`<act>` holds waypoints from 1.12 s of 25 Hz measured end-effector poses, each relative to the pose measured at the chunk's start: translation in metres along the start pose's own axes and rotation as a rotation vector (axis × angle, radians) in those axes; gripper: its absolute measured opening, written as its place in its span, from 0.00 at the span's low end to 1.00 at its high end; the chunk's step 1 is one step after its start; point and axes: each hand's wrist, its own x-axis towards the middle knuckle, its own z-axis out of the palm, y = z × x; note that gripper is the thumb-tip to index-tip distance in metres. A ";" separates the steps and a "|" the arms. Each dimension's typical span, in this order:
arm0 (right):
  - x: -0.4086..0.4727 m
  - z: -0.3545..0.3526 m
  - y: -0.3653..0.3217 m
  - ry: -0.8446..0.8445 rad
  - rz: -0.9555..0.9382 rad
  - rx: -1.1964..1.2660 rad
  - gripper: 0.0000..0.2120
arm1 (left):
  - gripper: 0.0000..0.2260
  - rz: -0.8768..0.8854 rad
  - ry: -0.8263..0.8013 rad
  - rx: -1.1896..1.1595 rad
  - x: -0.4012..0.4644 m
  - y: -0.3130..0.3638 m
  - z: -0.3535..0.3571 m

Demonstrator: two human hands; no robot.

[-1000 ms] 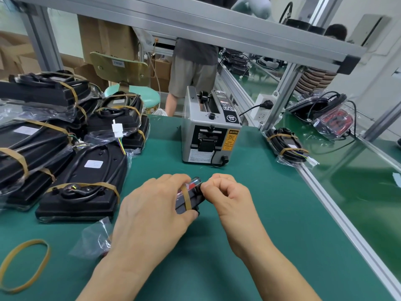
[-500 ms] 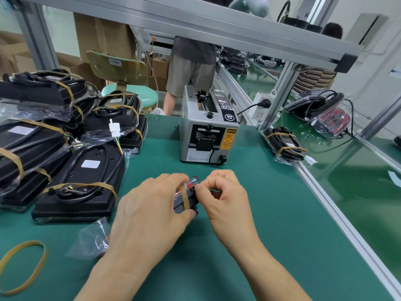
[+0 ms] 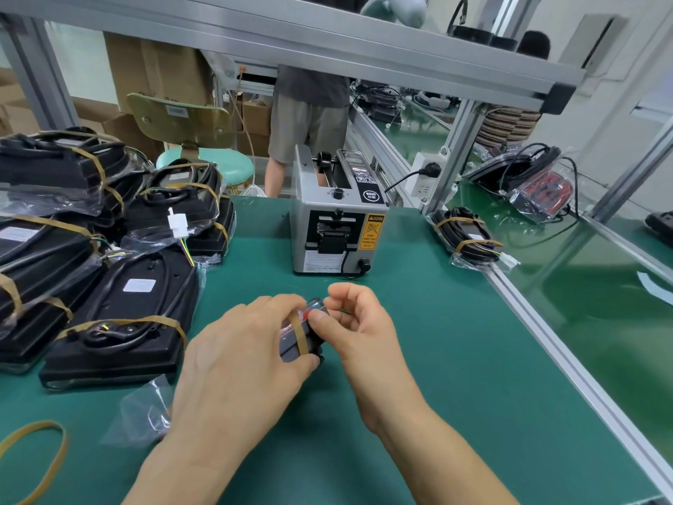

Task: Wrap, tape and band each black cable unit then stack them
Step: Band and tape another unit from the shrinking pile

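At nine o'clock the finished stack [image 3: 109, 249] of wrapped and banded black units crowds the left side of the mat [image 3: 437, 359], its nearest unit ending just beside the left hand [image 3: 240, 362]. A spare rubber band [image 3: 32, 457] lies loose at seven o'clock, with a scrap of clear bag [image 3: 142, 410] near the left wrist. At the middle, the left hand covers and grips the cable unit [image 3: 302, 337], which sits on the mat between both hands with a tan band [image 3: 300, 337] across its exposed end. Compared with a second ago, the right hand [image 3: 360, 333] has rolled slightly and its thumb now presses the unit's red-marked end, fingers curled in a narrow pinch; a thin green wire shows inside the curl. That suggests the banding of this piece is nearly settled and stacking comes next.

At twelve o'clock the tape machine [image 3: 335, 220] stands well apart from the hands. From two to five o'clock runs the metal rail [image 3: 568, 359] edging the mat, with a banded cable bundle [image 3: 466, 235] beside it at two. Open mat lies between the right hand and the rail; the left route to the stack is tight.
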 end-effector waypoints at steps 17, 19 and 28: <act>0.015 -0.031 -0.012 -0.083 0.022 0.067 0.06 | 0.33 0.050 -0.062 -0.079 0.002 -0.009 -0.014; 0.006 -0.039 -0.022 -0.250 -0.282 -0.173 0.18 | 0.33 0.031 -0.048 -0.468 0.002 -0.022 -0.025; 0.020 -0.038 -0.068 -0.596 -0.499 -0.674 0.28 | 0.34 0.117 0.017 -1.355 -0.012 -0.059 -0.023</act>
